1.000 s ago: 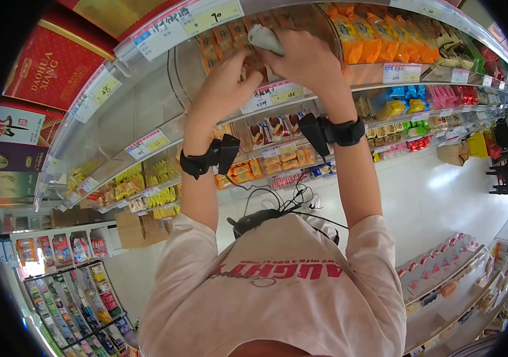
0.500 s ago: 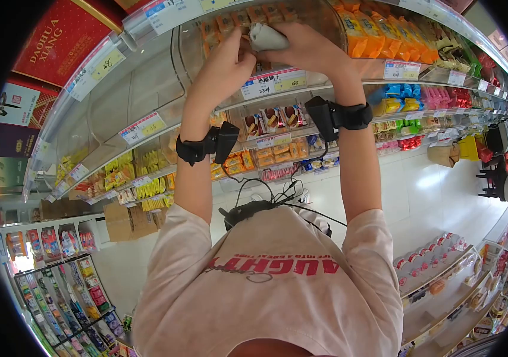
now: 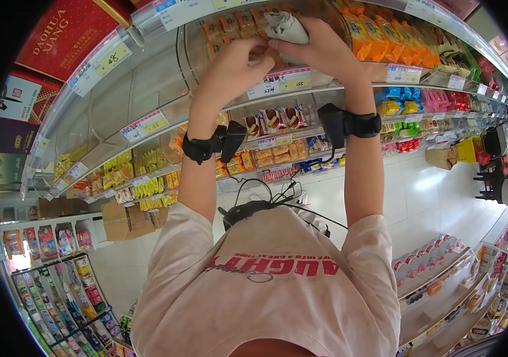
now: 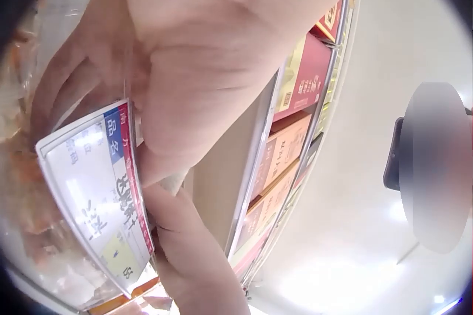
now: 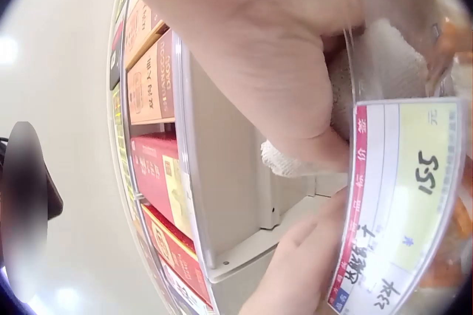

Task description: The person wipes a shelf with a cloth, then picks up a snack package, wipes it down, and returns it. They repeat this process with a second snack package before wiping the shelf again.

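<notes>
Nearest the head camera is a pale T-shirt (image 3: 266, 297) with red lettering, and beyond it both forearms reach forward, each with a black wrist camera (image 3: 234, 141) strapped on. The left hand (image 3: 229, 74) has its fingers bent inward over the front of a clear plastic bin (image 3: 187, 56); whether they grip anything cannot be told. Just beside it, the right hand (image 3: 324, 52) grips a crumpled whitish cloth (image 3: 288, 28), its fingers curled round it, above the same bin. The left wrist view shows part of the left hand behind a price label (image 4: 96, 200) on the bin's front; the right wrist view shows the cloth bulging out of the right hand. Small orange-wrapped snacks (image 3: 229, 24) lie in the bin under and beyond the hands, with larger orange packets (image 3: 385, 38) in the section to the right. Red-and-white packs (image 3: 275, 119) sit on the shelf below, and a red DAOHUA XIANG box (image 3: 57, 38) stands at upper left. Farther off, a cardboard box (image 3: 124, 221) rests on the pale floor (image 3: 408, 184), and a yellow container (image 3: 467, 152) stands at far right.
</notes>
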`<state>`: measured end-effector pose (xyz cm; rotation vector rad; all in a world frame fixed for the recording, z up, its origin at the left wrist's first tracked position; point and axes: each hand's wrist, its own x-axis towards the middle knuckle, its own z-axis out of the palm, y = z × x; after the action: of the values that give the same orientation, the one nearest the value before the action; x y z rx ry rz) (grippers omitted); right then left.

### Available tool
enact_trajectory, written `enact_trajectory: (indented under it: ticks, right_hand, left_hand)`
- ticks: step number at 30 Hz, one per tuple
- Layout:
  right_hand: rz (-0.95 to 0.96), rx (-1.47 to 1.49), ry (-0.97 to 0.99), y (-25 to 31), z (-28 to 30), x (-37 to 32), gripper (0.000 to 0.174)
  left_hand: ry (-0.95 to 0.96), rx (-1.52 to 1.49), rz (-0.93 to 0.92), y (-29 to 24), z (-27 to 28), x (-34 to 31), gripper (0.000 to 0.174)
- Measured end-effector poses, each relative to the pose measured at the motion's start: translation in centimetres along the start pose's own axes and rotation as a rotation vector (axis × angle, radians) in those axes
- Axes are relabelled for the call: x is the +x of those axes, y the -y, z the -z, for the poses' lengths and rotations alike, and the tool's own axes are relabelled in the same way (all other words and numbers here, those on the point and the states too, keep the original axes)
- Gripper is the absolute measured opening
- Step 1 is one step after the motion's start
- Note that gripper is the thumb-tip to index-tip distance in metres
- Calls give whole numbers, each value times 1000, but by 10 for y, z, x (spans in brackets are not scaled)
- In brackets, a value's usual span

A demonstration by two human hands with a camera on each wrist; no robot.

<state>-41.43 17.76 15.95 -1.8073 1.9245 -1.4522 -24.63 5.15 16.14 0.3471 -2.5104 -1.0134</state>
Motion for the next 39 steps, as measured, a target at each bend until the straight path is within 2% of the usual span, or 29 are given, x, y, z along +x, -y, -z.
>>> enact_trajectory:
  ticks: [2,4,7,11,14,17,19,22,26,29,30,32,33,35,37,39]
  right_hand:
    - [-37,-125,-61,-2,-2,0,43]
    - [-92,-257,-118,-2,-9,2,45]
    - [-283,-467,-73,6,-15,3,47]
    - [-191,-332,7,-8,-12,7,43]
    - [-117,-243,27,-8,-9,7,39]
    - [-44,-223,-10,-6,-7,4,37]
    - [4,-243,-30,-8,-7,4,37]
    - [56,-212,-73,-1,-2,-1,51]
    - [120,-111,-187,-6,-1,-3,49]
    - [149,-40,-251,-6,2,-3,52]
    - [132,12,-272,3,2,-6,55]
    - [102,159,-362,25,4,-9,45]
    - [70,270,-393,27,1,-11,40]
    - [36,107,-295,31,7,-27,32]
    - [257,51,-332,53,5,-43,21]
    - [187,43,-358,80,1,-69,24]
  left_hand:
    - [13,-84,-11,0,-4,0,35]
    - [26,-105,-32,8,-5,3,40]
    - [9,-166,3,10,-5,3,49]
    - [-79,-181,12,3,-5,-3,62]
    - [-75,-62,-33,6,-5,2,65]
    - [-134,-9,-118,19,-9,7,63]
    - [-70,14,-52,19,-8,8,60]
    - [-80,21,-40,12,-6,8,56]
    - [-79,14,-50,4,-5,6,51]
    - [-429,336,-267,-16,-9,-5,46]
    - [-450,326,-267,-14,-11,-4,45]
    - [-534,434,-408,-17,-12,-5,47]
    - [-556,438,-470,-21,-10,-7,49]
    - [-584,451,-564,-26,-6,-19,51]
    - [-584,415,-647,-33,2,-32,53]
    - [-523,369,-657,-48,8,-57,56]
